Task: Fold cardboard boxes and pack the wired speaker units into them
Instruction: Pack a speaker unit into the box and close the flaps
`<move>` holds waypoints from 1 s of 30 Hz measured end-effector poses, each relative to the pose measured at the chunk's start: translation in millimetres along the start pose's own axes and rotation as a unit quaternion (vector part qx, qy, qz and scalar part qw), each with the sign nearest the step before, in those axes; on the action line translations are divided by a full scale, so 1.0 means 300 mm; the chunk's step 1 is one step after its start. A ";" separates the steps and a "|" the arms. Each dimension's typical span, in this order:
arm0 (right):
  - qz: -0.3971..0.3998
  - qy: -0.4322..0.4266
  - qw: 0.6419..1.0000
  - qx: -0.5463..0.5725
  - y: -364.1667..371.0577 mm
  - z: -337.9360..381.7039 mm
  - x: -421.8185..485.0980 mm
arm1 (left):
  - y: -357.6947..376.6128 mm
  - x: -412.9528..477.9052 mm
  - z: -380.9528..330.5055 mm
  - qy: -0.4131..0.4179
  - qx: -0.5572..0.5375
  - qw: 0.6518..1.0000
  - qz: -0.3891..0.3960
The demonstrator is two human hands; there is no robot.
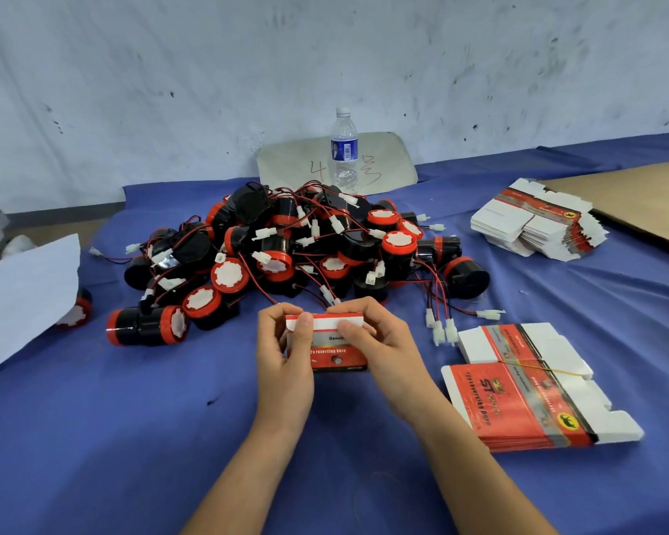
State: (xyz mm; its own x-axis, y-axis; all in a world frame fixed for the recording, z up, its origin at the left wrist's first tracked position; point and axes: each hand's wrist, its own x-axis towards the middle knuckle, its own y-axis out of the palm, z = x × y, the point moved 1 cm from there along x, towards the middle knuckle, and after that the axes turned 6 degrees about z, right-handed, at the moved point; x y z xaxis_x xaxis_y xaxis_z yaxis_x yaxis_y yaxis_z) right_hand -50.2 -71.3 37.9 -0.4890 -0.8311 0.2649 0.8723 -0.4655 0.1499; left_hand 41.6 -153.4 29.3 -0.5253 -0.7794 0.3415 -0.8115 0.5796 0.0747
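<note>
**Head view: one box in both your hands, mid-table, flap apparently being tucked.**
Your left hand (pixel 282 353) and right hand (pixel 379 345) grip the box (pixel 337 353) at its ends, thumbs pressing its top flap. Its long axis runs left to right. The speaker pile (pixel 286 256) lies just beyond your fingers, about equally near either hand and too tangled to count. Two stacks of flats (pixel 518 403) sit near right, one heap (pixel 533 222) far right, one bottle (pixel 344 148) far.
</note>
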 end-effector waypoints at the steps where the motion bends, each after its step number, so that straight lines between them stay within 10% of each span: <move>1: -0.005 0.007 1.000 0.010 0.004 -0.005 0.000 | 0.000 0.001 0.000 -0.003 -0.005 1.000 -0.004; 15: -0.056 -0.009 0.997 0.045 0.029 -0.027 0.002 | 0.010 -0.013 0.011 0.056 0.070 0.993 -0.071; 21: -0.134 -0.042 0.987 0.076 0.002 -0.025 0.007 | 0.045 -0.029 0.054 0.117 0.265 0.953 0.092; 30: -0.095 -0.086 0.984 -0.126 -0.005 -0.011 0.011 | 0.007 -0.014 0.042 0.170 0.312 0.927 0.118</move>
State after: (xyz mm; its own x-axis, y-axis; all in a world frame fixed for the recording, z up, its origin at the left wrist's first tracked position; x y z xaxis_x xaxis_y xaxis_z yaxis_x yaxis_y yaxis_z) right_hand -53.0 -74.4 35.4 -0.6170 -0.6687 0.4150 0.7276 -0.6856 -0.0228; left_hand 38.8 -152.0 16.2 -0.6826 -0.4669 0.5622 -0.7296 0.3921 -0.5603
